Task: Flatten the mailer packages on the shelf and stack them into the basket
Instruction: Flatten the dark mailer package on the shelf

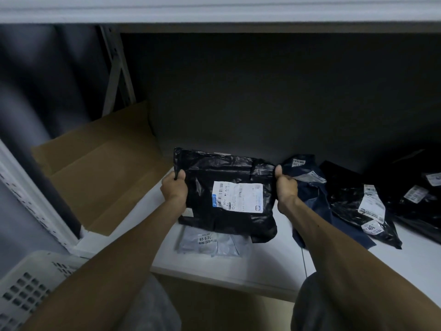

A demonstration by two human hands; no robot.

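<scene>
Black glossy plastic mailer package with a white label (226,194) is held over the white shelf (262,263), its long side running left to right between the two hands. Nearest to the person, low on the left, stands the white perforated plastic basket (26,283). It lies left of the package and closer, so the left hand (174,187) is the nearer one to it. On the front of the shelf a flat grey mailer (210,242) lies just under the held package; whether they touch I cannot tell. The fingers (180,174) of the left hand and of the right hand (286,187) are curled, pinching the package's two side edges. Farther right lie a dark blue mailer (310,187) and more black mailers (353,201); brown cardboard (102,168) is at the back left
</scene>
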